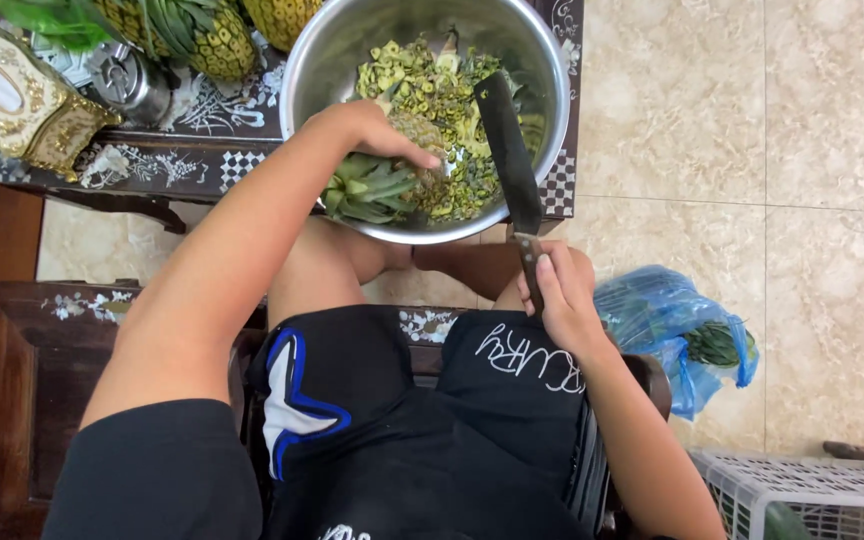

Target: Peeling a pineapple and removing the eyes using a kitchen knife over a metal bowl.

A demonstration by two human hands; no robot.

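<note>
Two bare hands work a pineapple over a steel bowl.

Nearest, the right hand (pixel 559 296) hangs above the lap in black shorts, its grip wrapped tight around the dark handle of a long dark-bladed knife (pixel 508 150), whose blade points away and lies across the rim of the wide round stainless-steel bowl (pixel 324 60). Further out, the left hand (pixel 377 130) reaches over the bowl's near edge, its grip curled down on a pineapple with spiky green crown leaves (pixel 372 188); the crown points toward the near-left rim, and the fruit's body is mostly hidden under the fingers. Beyond it, yellow-green peel scraps (pixel 432 95) fill the bowl. The bowl sits on a dark inlaid wooden table (pixel 202 160), with whole pineapples (pixel 202 35) at its far edge.
</note>
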